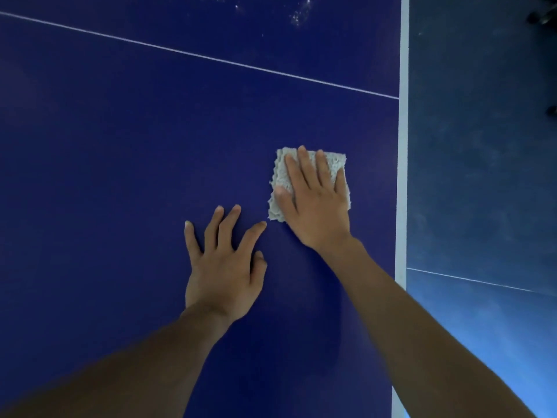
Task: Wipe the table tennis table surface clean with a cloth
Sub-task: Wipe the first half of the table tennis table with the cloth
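Bench point(120, 161): the dark blue playing surface fills nearly the whole view. The part around the hands looks even and without marks.
Floor point(482, 146): blue-grey, it is seen beyond the right edge of the bench.
White border point(403, 146): the wide stripe runs along the right edge of the bench, near the cloth but not touching it.
Thin line point(196, 55): a narrow white line crosses the far part of the bench in a slant.
Right hand point(316, 206): it lies flat on the cloth, with the fingers straight and a little apart. It presses the cloth down and does not grasp it.
Left hand point(224, 267): it has spread fingers and holds nothing. It rests on the bare bench just beside the cloth, probably as support.
Cloth point(337, 160): pale, rough and folded to a small square, it lies on the bench under the right palm.
Specks point(297, 18): small bright spots sit at the far edge, beyond the thin line.
Step in hand: wiping is going on near the right side, I judge.
Next move: the flat pressure should stay on the cloth while it slides forward over the thin line to the specks. The body must lean for this.
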